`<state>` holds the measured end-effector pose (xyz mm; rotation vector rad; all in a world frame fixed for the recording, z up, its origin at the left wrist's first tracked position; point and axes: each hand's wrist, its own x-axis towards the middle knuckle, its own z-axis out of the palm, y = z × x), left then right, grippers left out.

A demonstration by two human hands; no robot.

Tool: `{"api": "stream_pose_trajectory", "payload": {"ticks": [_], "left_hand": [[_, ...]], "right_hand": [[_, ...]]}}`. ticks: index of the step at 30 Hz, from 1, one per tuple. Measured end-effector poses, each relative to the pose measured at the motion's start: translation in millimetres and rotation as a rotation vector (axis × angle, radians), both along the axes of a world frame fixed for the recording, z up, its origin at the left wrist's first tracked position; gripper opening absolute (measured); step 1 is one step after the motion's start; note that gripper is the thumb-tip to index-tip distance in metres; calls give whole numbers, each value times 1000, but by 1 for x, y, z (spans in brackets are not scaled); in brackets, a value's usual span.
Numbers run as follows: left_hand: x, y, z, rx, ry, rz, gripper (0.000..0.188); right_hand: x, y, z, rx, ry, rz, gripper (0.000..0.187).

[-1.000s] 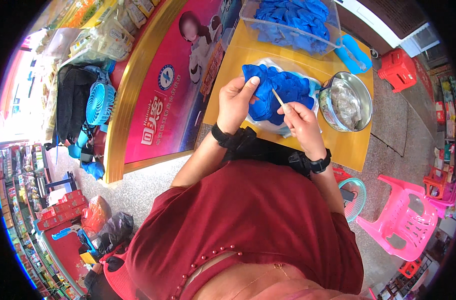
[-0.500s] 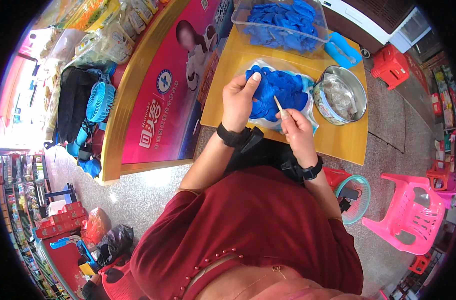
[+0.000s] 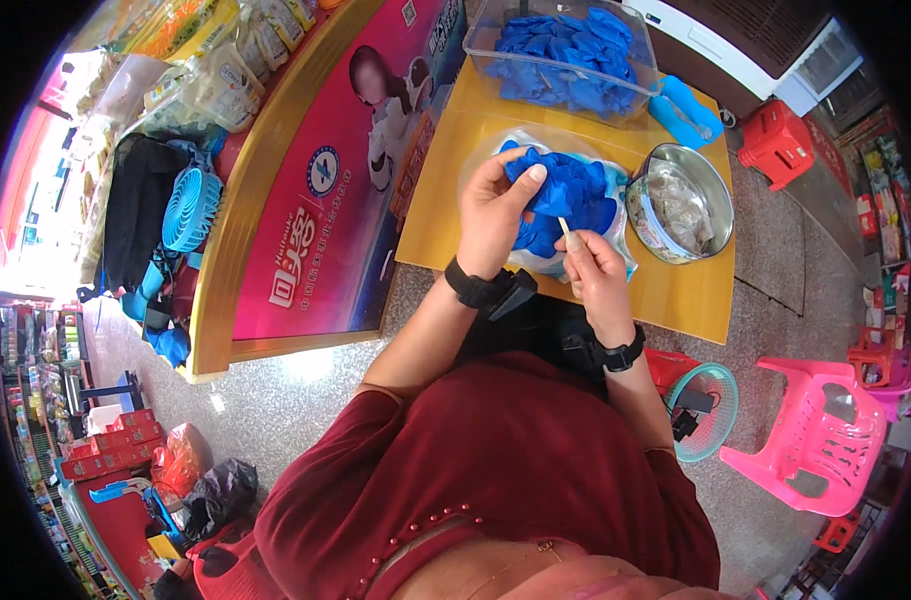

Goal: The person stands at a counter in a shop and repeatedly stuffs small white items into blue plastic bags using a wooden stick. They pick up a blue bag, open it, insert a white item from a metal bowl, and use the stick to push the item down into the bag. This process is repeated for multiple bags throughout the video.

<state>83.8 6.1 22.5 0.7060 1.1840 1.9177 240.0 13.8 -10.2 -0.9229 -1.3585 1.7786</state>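
Observation:
My left hand (image 3: 495, 215) is closed on a crumpled blue piece (image 3: 553, 183), thin like cloth or soft paper, with the thumb pressed on top. A slim pale stick (image 3: 563, 226) is pinched between the thumb and fingers of my right hand (image 3: 597, 270). The stick's far tip meets the lower edge of the blue piece, and whether it goes inside cannot be seen. Under both hands, more loose blue pieces (image 3: 537, 238) lie heaped on a white and teal plastic sheet (image 3: 622, 215).
A clear plastic box (image 3: 640, 95) of blue pieces stands at the back of the wooden table (image 3: 435, 190). To the right are a round tin (image 3: 710, 240) with a clear bag inside and a bright blue item (image 3: 687, 112). A pink counter panel (image 3: 315, 200) borders the left; a pink chair (image 3: 765, 440) stands right.
My left hand has lifted the blue piece and shifted slightly right. The stick in my right hand now stands more upright, its tip at that piece. The view has tilted a little.

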Motion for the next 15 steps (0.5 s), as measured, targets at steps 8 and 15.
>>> {"api": "stream_pose_trajectory", "payload": {"ticks": [8,15], "left_hand": [[-8,6,-14,100,-92,-64,10],[-6,5,-13,78,-122,-170,11]], "right_hand": [[-9,-1,-5,149,-19,-173,19],[-2,-4,3,-145,128,-14,23]]}}
